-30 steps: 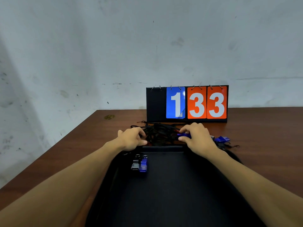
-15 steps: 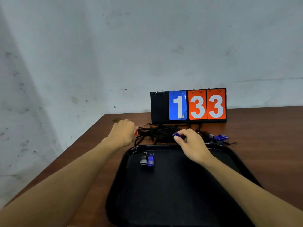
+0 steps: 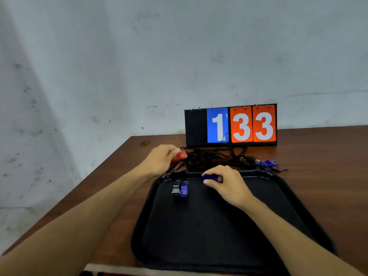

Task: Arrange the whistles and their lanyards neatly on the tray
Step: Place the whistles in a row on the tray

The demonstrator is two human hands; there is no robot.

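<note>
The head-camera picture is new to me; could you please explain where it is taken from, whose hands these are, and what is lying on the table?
There is no machine here: a person wears a wide-angle camera on the head, looking forward and down, so the two bare arms reaching in from the bottom are their own. The left hand grips a red whistle beside a tangle of black lanyards on the brown table. The right hand pinches a blue whistle over the far edge of a black tray. On the tray, at its far left, a black whistle and a second blue whistle lie side by side. A third blue whistle lies on the table at the tangle's right end. Behind stands a flip scoreboard showing 1, 33.
</note>
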